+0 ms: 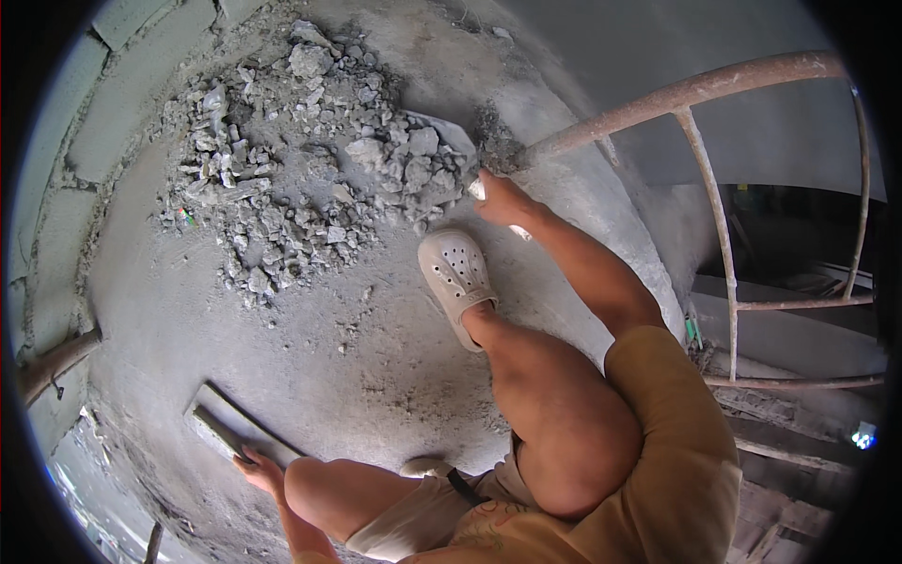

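My left hand (260, 467) is closed on a flat rectangular float (246, 416) at the lower left, held beside my bent left knee. My right hand (504, 200) grips the white handle of a metal scoop-like tool (439, 124), whose blade is largely hidden among grey rubble (411, 173) at the upper middle. More broken chunks and dust (230, 169) spread over the concrete floor (160, 320) to the left of it. My right foot, in a beige clog (449, 273), rests just below the pile.
A concrete block wall (103, 141) curves along the left, with a rusty pipe (61, 367) sticking out. At the right, a rusty metal railing (714, 85) borders the floor's edge, with darker lower space and timber pieces (780, 451) beyond it.
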Available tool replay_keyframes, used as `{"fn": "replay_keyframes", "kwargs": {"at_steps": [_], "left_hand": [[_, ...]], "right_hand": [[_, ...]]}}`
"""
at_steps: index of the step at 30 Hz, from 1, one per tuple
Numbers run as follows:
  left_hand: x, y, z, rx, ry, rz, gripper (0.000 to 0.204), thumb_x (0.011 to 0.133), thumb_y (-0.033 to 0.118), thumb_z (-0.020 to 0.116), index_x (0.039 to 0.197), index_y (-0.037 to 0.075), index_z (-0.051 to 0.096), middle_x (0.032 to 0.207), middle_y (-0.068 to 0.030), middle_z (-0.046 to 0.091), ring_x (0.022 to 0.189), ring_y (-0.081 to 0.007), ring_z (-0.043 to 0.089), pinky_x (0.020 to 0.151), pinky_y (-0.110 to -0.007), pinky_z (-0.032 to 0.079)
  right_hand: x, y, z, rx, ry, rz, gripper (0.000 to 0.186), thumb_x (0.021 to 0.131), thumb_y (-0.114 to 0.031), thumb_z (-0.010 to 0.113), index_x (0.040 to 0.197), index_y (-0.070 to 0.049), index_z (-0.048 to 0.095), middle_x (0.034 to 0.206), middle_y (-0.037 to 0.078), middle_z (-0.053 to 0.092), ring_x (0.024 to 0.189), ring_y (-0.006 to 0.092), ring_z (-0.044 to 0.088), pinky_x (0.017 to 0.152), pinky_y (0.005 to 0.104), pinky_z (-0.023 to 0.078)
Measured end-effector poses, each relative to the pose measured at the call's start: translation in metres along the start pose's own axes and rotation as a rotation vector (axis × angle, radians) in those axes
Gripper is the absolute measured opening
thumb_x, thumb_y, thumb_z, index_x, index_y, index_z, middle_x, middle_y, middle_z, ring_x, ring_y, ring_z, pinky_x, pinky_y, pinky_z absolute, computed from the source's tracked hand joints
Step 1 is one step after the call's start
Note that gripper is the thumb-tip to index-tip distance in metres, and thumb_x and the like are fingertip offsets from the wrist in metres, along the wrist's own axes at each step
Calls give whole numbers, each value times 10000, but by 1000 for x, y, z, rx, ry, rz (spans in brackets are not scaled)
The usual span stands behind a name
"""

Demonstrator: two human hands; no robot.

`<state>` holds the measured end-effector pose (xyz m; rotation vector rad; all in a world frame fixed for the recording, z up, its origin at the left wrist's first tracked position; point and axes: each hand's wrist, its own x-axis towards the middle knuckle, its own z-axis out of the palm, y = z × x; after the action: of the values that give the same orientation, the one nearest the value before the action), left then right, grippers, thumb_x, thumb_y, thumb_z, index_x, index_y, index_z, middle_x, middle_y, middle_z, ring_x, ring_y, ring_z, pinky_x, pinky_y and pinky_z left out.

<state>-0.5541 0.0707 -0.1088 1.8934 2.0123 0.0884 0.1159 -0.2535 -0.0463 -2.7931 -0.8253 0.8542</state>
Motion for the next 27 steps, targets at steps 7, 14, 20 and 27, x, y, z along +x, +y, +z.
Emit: {"fn": "replay_keyframes", "kwargs": {"at_steps": [7,14,20,27], "left_hand": [[9,-25,0,44,66,54,604,1014,447,499,1335,-64,518,1225,-312,604,1102,-466,605,887,-496,512],[9,-25,3,-16,15,25,640,1007,467,507,1348,-74,505,1233,-317,600,1107,-459,605,901,-493,507],[13,-32,2,28,41,50,661,1012,467,498,1362,-93,487,1287,-327,570,1166,-459,576,971,-488,484],[15,-35,10,59,85,89,641,997,462,536,1323,-91,528,1264,-328,582,1138,-459,591,945,-479,505]], "right_hand": [[-80,-31,-30,17,-64,7,412,855,-235,667,1123,30,501,888,309,666,876,491,649,784,537,506],[-91,20,24,527,370,356,402,920,-330,655,1093,6,518,892,246,677,810,414,678,703,473,496],[-198,42,62,807,151,452,318,974,-317,617,1041,-16,543,732,82,605,548,167,591,502,344,455],[-206,116,63,408,341,563,426,903,-399,666,1036,-15,538,811,221,669,700,376,681,628,455,527]]}}
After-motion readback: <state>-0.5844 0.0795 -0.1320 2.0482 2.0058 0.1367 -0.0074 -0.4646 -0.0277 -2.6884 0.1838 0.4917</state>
